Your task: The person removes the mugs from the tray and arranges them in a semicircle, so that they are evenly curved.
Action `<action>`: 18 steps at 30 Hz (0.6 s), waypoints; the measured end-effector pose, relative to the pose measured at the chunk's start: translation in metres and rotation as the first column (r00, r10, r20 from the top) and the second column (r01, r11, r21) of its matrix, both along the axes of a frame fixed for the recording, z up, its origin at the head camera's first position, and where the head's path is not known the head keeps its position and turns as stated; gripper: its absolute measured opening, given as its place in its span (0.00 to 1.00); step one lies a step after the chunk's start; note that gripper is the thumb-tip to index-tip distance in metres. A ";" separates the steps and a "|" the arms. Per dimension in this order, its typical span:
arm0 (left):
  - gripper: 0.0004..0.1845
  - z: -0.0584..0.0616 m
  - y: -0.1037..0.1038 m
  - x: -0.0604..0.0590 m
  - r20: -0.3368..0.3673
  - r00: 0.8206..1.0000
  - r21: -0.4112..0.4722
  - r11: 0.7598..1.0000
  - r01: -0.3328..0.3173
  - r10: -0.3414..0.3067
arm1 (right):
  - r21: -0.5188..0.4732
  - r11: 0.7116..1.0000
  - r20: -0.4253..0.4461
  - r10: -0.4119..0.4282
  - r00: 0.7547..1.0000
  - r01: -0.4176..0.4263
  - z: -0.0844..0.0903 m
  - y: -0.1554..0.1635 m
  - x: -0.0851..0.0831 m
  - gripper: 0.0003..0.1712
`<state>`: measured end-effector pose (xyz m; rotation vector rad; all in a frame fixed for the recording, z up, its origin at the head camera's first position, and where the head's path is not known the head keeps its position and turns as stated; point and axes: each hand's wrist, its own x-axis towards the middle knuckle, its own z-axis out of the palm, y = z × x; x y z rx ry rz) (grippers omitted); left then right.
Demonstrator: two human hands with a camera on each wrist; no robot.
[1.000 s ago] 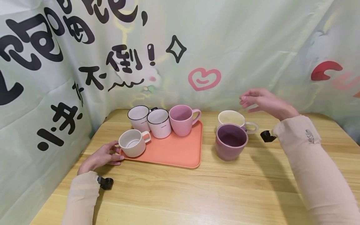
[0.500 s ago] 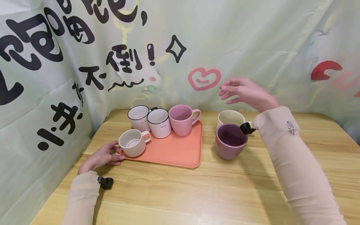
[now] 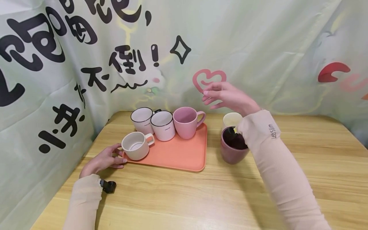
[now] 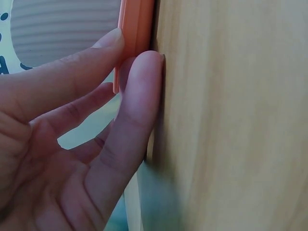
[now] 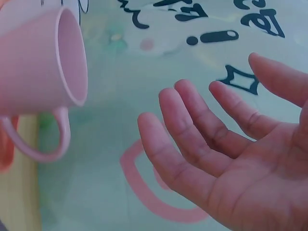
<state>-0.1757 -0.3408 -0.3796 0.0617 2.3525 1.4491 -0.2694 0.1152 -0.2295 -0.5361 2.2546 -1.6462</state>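
Observation:
My left hand [image 3: 104, 160] pinches the near left corner of an orange tray [image 3: 178, 156], beside a pale grey ribbed cup [image 3: 135, 151]. The left wrist view has two of its fingertips right at the tray's rim. Behind the cup, on the same tray, are two white mugs with black rims, a left one [image 3: 143, 125] and a right one [image 3: 164, 131], and a pink mug [image 3: 185, 126]. My right hand [image 3: 228, 95] hovers in the air, fingers relaxed and parted, holding nothing. In the right wrist view the pink mug [image 5: 33, 67] appears off its fingertips.
Right of the tray a purple mug [image 3: 233, 156] stands on the wooden table [image 3: 172, 198]. A cream mug [image 3: 231, 118] is behind it, partly covered by the right sleeve [image 3: 258, 127]. A printed cloth [image 3: 253, 41] hangs along the table's back and left.
My right hand has travelled left through the air, from right of the cream mug to near the pink mug, and its sleeve now overlaps the purple mug. The left hand and tray stay put.

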 end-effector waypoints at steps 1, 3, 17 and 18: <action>0.39 0.000 0.000 0.000 -0.001 1.000 -0.002 1.000 0.000 0.000 | -0.009 1.000 0.005 0.003 1.000 -0.003 -0.001 -0.003 0.000 0.15; 0.39 0.000 0.000 0.000 -0.004 1.000 -0.012 1.000 -0.002 0.002 | -0.022 1.000 0.016 0.009 1.000 -0.009 -0.002 -0.010 -0.001 0.16; 0.38 0.001 0.002 0.001 -0.006 1.000 -0.012 1.000 0.000 0.000 | -0.090 0.992 0.068 0.095 0.993 -0.088 -0.018 -0.051 0.006 0.16; 0.38 0.001 0.002 0.001 -0.006 1.000 -0.015 1.000 0.000 0.000 | -0.098 0.991 0.076 0.103 0.992 -0.095 -0.020 -0.054 0.006 0.15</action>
